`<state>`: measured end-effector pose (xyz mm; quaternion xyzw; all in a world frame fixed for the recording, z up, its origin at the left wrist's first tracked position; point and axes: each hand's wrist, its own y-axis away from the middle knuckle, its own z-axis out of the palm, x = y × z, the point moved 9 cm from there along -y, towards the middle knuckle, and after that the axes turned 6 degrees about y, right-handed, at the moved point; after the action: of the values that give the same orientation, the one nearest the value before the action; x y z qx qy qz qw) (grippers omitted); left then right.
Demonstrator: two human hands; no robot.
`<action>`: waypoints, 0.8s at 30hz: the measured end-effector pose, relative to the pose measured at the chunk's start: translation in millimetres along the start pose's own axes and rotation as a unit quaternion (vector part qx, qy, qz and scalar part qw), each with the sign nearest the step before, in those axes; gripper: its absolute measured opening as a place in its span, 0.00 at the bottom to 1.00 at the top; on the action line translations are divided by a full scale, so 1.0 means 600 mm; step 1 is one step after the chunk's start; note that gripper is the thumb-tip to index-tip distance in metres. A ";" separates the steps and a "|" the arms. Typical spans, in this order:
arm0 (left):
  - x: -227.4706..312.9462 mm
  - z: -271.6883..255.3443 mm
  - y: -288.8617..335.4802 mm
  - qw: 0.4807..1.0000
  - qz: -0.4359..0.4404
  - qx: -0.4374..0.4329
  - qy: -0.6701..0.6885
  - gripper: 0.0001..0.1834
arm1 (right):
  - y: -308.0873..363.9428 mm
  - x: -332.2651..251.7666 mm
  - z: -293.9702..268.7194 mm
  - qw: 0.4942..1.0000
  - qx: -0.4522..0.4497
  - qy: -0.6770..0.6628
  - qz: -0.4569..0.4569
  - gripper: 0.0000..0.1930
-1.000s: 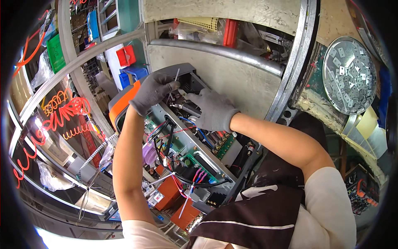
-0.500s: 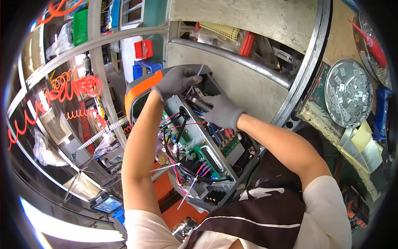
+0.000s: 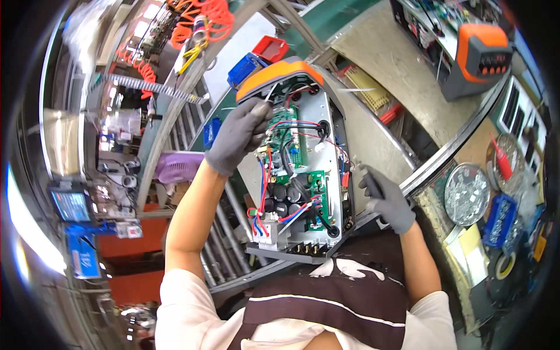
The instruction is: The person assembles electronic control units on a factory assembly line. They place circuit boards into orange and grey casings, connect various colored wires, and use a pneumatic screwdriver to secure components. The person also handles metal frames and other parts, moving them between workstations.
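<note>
An open machine housing [image 3: 279, 74], dark grey with an orange front, stands before me with a metal divider, green circuit boards [image 3: 318, 189], black capacitors and bundled wires exposed. My gloved left hand [image 3: 240, 134] is closed over the housing's far left side. A thin pale strip [image 3: 271, 92], apparently a cable tie, sticks up at its fingertips. To the right of the housing, apart from it, my gloved right hand [image 3: 392, 204] grips a small dark-handled tool [image 3: 373, 182] that looks like cutters; its jaws are blurred.
A roller conveyor [image 3: 224, 233] runs beneath the housing. At the far right stands another orange and grey machine [image 3: 475, 61]. A round tray of small metal parts [image 3: 466, 213], a blue bin [image 3: 500, 220] and a tape roll [image 3: 505, 265] lie on the right-hand bench. A purple fan-like object [image 3: 176, 167] is at left.
The view has turned, so the housing appears more upright. My right hand has drawn away from the housing with the tool. My left hand now sits over the housing's left side.
</note>
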<state>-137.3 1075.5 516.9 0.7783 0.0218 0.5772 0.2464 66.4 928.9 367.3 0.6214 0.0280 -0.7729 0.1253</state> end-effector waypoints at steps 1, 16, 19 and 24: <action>-0.013 -0.030 0.027 1.000 0.008 0.019 0.019 0.14 | 0.010 -0.010 0.013 0.994 -0.008 0.112 0.001 0.37; -0.078 0.079 0.075 0.934 0.207 -0.082 -0.278 0.21 | -0.021 -0.112 0.152 0.813 0.043 0.571 -0.105 0.34; -0.088 0.077 0.065 0.939 0.217 -0.104 -0.247 0.20 | -0.015 -0.097 0.150 0.861 0.034 0.500 -0.087 0.31; -0.089 0.029 0.081 0.957 0.259 -0.073 -0.108 0.19 | 0.026 -0.101 0.123 0.887 0.094 0.444 -0.082 0.30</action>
<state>-151.5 1009.7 485.8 0.7948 -0.2496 0.5336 0.1459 11.5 908.9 444.0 0.9042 0.0585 -0.4224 -0.0231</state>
